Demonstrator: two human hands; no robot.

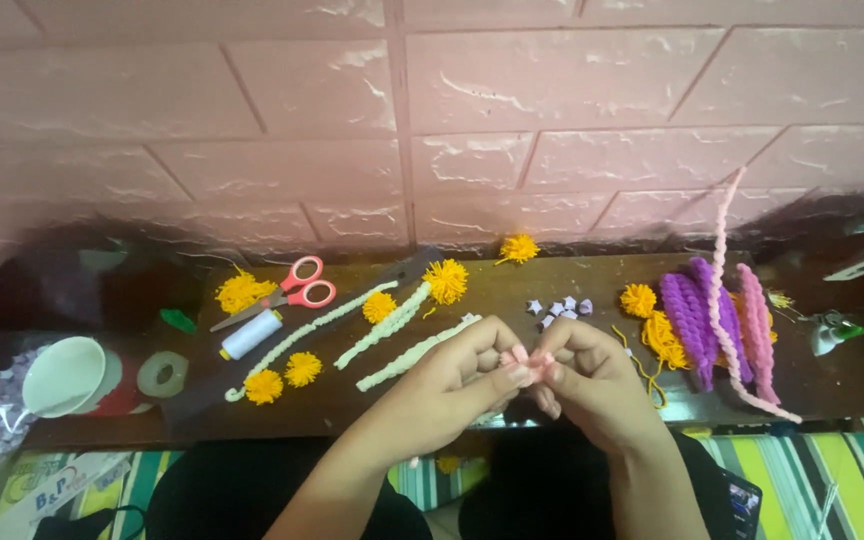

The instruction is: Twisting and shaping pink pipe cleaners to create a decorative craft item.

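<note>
My left hand (452,385) and my right hand (587,380) meet above the front edge of a dark wooden table (552,290). Their fingertips pinch a small pink piece (529,362) between them; its shape is mostly hidden by the fingers. Just behind the hands lie several tiny purple and white paper stars (559,309). Cream twisted yarn stems (407,355) lie left of the hands, one tipped with a yellow pompom (446,281).
Red-handled scissors (297,290), a white thread spool (250,334), a tape roll (163,374) and a white cup (62,376) sit at left. Yellow pompoms (284,377) are scattered about. Purple and pink twisted yarn (717,315) lies at right. A pink brick wall (432,120) stands behind.
</note>
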